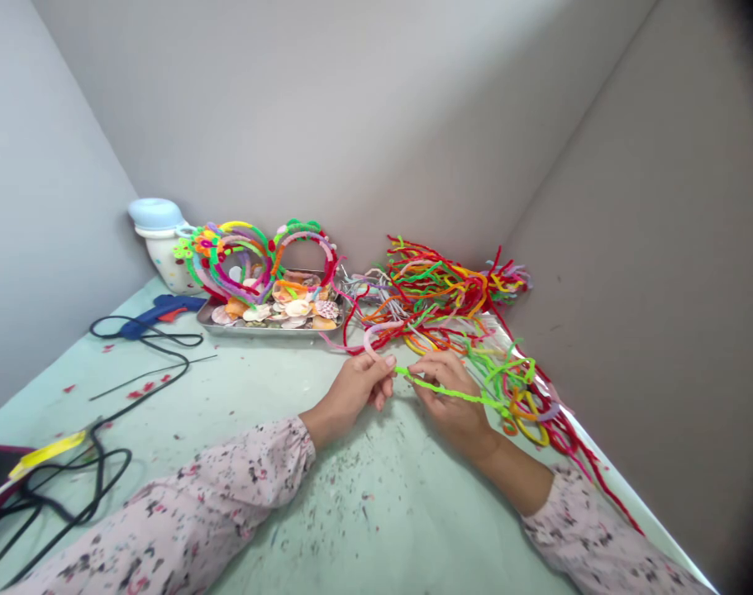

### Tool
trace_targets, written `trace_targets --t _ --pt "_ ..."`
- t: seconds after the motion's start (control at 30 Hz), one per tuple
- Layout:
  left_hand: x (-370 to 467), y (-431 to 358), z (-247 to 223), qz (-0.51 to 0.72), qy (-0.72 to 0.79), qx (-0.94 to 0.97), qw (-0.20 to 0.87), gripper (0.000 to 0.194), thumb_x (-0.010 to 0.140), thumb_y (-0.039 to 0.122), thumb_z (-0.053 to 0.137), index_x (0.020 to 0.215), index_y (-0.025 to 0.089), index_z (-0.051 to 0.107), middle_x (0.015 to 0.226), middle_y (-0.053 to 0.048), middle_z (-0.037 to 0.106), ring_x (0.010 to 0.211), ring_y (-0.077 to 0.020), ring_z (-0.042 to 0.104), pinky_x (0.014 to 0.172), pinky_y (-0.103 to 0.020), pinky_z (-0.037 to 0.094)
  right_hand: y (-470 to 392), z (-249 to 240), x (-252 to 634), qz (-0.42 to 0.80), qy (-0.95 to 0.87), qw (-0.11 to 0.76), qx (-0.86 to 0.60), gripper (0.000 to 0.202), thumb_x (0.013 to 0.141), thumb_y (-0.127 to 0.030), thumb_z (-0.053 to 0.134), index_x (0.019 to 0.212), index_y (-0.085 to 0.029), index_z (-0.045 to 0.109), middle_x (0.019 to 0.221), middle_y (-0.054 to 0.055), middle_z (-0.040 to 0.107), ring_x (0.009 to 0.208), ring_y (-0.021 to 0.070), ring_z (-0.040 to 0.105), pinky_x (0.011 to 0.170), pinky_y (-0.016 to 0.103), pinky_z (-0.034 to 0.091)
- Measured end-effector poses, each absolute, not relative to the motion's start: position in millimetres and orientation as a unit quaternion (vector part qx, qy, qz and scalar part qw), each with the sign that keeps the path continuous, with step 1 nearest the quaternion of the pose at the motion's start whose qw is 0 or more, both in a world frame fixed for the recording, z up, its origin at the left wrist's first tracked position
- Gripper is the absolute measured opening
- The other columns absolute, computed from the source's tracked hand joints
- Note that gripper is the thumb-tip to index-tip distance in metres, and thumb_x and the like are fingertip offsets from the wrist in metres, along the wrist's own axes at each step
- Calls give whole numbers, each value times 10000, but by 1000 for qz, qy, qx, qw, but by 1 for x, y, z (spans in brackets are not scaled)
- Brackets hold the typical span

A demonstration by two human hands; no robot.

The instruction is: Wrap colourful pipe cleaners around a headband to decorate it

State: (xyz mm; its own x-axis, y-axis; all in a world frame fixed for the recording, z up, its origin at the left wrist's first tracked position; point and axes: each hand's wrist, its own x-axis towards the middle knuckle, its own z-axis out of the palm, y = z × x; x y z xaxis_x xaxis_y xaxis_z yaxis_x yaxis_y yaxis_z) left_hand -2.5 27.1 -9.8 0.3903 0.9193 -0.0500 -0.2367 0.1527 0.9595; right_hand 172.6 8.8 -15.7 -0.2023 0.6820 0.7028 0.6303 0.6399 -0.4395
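The table (pixel 376 537) fills the lower frame. A heap of fuzzy stems (pixel 438 281) sprawls right of centre, beside a tray (pixel 270 329) of shells left of centre, with colourful hoops (pixel 289 237) on it. In mid-frame, the left hand (pixel 355 387) pinches a lilac band (pixel 369 339); the right hand (pixel 456 409), fingers curled, is at the green stem (pixel 441 389) running rightward from the band's end; whether it grips, I cannot tell. Upper left stands a cup (pixel 169 252); below it lies a glue gun (pixel 156 314).

Left fingers (pixel 381 368) apparently hide where lilac strip (pixel 368 341) meets green strip (pixel 449 391).
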Motion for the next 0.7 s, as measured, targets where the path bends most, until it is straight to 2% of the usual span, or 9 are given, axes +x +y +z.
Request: trace_targets --t 0.33,0.7 --pt "-2 28 -10 427 351 491 673 343 792 476 571 705 152 500 527 36 538 358 -42 419 380 -176 284 6 -12 172 56 -773 465 -428 108 855 -235 566 933 -228 641 888 54 605 691 144 565 613 286 491" --pt "-2 27 -10 428 351 499 667 343 790 474 572 706 149 500 536 36 535 370 -41 416 391 -177 279 6 -13 173 57 -772 464 -430 106 855 -250 573 932 -224 642 899 61 620 745 156 586 634 287 500"
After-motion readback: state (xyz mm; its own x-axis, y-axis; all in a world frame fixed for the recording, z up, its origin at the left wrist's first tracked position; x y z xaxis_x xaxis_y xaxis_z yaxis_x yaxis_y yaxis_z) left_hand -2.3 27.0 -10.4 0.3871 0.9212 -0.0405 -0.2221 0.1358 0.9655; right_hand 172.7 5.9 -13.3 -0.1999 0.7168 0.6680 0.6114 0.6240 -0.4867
